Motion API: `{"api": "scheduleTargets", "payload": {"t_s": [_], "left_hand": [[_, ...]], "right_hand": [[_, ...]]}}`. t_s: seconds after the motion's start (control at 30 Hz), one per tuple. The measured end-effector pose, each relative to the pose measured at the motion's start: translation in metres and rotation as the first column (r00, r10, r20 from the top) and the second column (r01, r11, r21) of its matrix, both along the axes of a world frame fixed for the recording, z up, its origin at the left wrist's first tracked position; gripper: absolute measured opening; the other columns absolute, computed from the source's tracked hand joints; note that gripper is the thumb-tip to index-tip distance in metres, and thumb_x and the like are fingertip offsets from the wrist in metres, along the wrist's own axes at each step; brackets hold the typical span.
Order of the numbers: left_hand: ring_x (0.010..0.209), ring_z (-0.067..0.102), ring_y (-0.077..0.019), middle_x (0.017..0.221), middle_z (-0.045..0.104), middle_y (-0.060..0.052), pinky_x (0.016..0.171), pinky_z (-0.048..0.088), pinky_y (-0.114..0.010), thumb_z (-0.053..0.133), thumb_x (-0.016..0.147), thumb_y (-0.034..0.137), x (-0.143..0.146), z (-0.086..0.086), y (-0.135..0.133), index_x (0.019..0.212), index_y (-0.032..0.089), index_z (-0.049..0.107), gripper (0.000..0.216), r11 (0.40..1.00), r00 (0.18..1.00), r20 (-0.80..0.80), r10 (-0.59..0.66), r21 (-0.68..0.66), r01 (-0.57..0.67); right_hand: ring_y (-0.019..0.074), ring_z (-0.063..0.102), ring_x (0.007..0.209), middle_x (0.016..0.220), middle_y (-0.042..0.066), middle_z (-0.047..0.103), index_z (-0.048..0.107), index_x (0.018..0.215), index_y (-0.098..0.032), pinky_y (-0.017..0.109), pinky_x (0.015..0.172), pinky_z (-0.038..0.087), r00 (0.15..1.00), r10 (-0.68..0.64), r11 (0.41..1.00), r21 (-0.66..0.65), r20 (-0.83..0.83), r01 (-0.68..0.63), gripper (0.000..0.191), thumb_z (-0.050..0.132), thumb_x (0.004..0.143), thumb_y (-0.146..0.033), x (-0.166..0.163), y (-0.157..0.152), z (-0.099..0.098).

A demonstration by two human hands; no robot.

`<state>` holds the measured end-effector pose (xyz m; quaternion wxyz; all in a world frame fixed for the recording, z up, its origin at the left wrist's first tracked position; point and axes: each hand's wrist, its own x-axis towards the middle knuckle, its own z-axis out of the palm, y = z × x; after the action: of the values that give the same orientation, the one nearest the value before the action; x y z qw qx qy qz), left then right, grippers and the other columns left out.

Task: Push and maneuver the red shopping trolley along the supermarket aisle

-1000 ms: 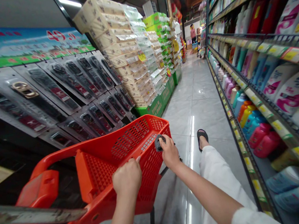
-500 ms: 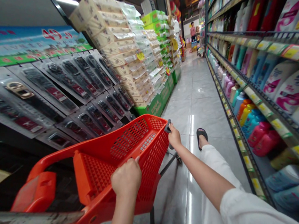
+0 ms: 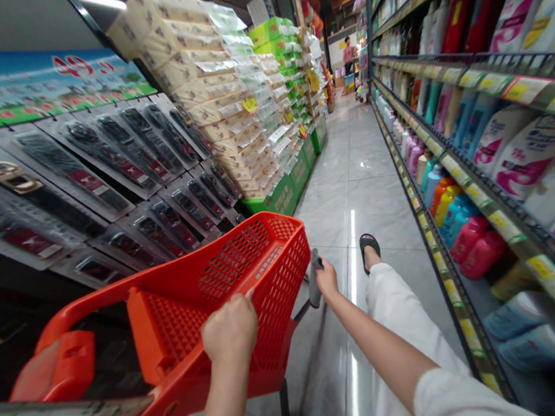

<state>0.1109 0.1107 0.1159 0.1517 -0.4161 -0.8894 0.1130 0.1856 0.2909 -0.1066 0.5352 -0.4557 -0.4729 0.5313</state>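
My left hand (image 3: 230,330) is closed over the near rim of a red plastic shopping cart basket (image 3: 180,320), which is tilted and has nothing in it. My right hand (image 3: 326,279) reaches past the basket's far right corner and grips a grey handle (image 3: 315,277) that hangs down beside the cart's frame. My leg in white trousers (image 3: 397,307) and a black sandal (image 3: 369,245) are stepping forward on the tiled floor to the right of the cart.
A rack of packaged belts (image 3: 108,164) lines the left, then stacked tissue packs (image 3: 213,90) and green boxes (image 3: 281,33). Shelves of detergent bottles (image 3: 467,152) run along the right. A person (image 3: 347,54) stands far down the aisle by a cart.
My right hand moved from the basket's far rim out to its corner, then down its side with the grey handle. The left hand kept its grip. The view shifted slightly forward.
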Motion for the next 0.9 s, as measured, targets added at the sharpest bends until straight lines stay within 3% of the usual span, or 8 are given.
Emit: {"api": "scheduleTargets", "payload": {"t_s": [0.1, 0.2, 0.27, 0.47, 0.6, 0.73, 0.8, 0.9], "left_hand": [[0.076, 0.072, -0.0345, 0.074, 0.072, -0.02, 0.063, 0.05, -0.041, 0.014, 0.099, 0.039, 0.001, -0.002, -0.006, 0.085, 0.01, 0.069, 0.063, 1.0, 1.0, -0.011, 0.003, -0.011, -0.003], [0.074, 0.072, -0.0336, 0.072, 0.072, -0.02, 0.062, 0.049, -0.039, 0.013, 0.1, 0.039, 0.004, -0.003, -0.011, 0.085, 0.011, 0.069, 0.065, 1.0, 1.0, -0.022, 0.005, -0.03, -0.005], [0.074, 0.072, -0.0332, 0.072, 0.072, -0.019, 0.062, 0.049, -0.038, 0.013, 0.1, 0.039, 0.006, -0.002, -0.013, 0.084, 0.011, 0.069, 0.065, 0.999, 1.0, -0.023, 0.013, -0.039, -0.013], [0.076, 0.072, -0.0338, 0.074, 0.072, -0.02, 0.063, 0.049, -0.038, 0.011, 0.1, 0.039, 0.01, 0.001, -0.012, 0.085, 0.011, 0.069, 0.067, 0.999, 1.0, -0.01, 0.019, -0.051, -0.02], [0.076, 0.072, -0.0345, 0.073, 0.072, -0.019, 0.064, 0.05, -0.04, 0.012, 0.1, 0.038, 0.01, 0.0, -0.009, 0.085, 0.01, 0.069, 0.065, 0.999, 1.0, 0.004, 0.023, -0.036, -0.023], [0.077, 0.072, -0.0349, 0.074, 0.072, -0.02, 0.064, 0.05, -0.041, 0.015, 0.099, 0.037, 0.011, 0.0, -0.006, 0.086, 0.01, 0.069, 0.062, 0.999, 0.999, 0.018, 0.035, -0.025, -0.034], [0.077, 0.072, -0.0348, 0.075, 0.072, -0.021, 0.064, 0.05, -0.041, 0.016, 0.099, 0.037, 0.012, 0.001, -0.004, 0.086, 0.009, 0.069, 0.061, 0.999, 0.999, 0.025, 0.03, -0.016, -0.03], [0.078, 0.072, -0.0347, 0.075, 0.072, -0.022, 0.065, 0.05, -0.042, 0.017, 0.099, 0.036, 0.011, 0.001, -0.001, 0.087, 0.008, 0.069, 0.061, 1.0, 0.999, 0.034, 0.023, -0.003, -0.023]], "right_hand": [[0.0261, 0.062, 0.116, 0.12, 0.011, 0.07, 0.065, 0.119, -0.014, 0.042, 0.101, 0.047, 0.986, -0.1, 0.995, -0.034, -0.136, 0.097, 0.05, 0.053, 0.076, -0.035, 0.003, 0.037, 0.022], [0.0235, 0.061, 0.115, 0.125, 0.01, 0.068, 0.063, 0.122, -0.015, 0.038, 0.104, 0.044, 0.964, 0.026, 0.997, 0.079, -0.265, -0.006, 0.053, 0.058, 0.075, -0.039, -0.006, 0.051, 0.041], [0.0231, 0.062, 0.111, 0.123, 0.01, 0.068, 0.063, 0.121, -0.014, 0.037, 0.101, 0.045, 0.95, 0.069, 0.997, 0.065, -0.305, -0.052, 0.052, 0.058, 0.075, -0.039, -0.013, 0.05, 0.039], [0.0236, 0.066, 0.1, 0.108, 0.007, 0.075, 0.069, 0.108, -0.017, 0.039, 0.095, 0.049, 0.978, 0.052, 0.991, -0.108, -0.204, -0.075, 0.041, 0.055, 0.072, -0.03, -0.013, 0.042, 0.004], [0.0223, 0.062, 0.114, 0.125, 0.009, 0.068, 0.062, 0.125, -0.017, 0.04, 0.104, 0.045, 0.977, 0.043, 0.998, -0.037, -0.211, -0.052, 0.05, 0.053, 0.079, -0.032, -0.02, 0.043, 0.016], [0.0186, 0.032, 0.145, 0.156, 0.009, 0.037, 0.039, 0.148, -0.02, 0.043, 0.119, 0.025, 0.991, -0.043, 0.989, 0.135, -0.125, 0.06, 0.062, 0.048, 0.088, -0.03, -0.044, 0.01, 0.027], [0.0177, 0.017, 0.151, 0.162, 0.007, 0.025, 0.038, 0.149, -0.021, 0.044, 0.122, 0.014, 0.999, -0.041, 0.98, 0.194, -0.028, 0.046, 0.062, 0.047, 0.089, -0.027, -0.054, -0.021, 0.018], [0.0164, 0.009, 0.152, 0.162, 0.004, 0.023, 0.042, 0.147, -0.024, 0.045, 0.123, 0.012, 0.995, 0.084, 0.95, 0.299, 0.047, -0.094, 0.061, 0.046, 0.087, -0.021, -0.054, -0.062, -0.014]]}}
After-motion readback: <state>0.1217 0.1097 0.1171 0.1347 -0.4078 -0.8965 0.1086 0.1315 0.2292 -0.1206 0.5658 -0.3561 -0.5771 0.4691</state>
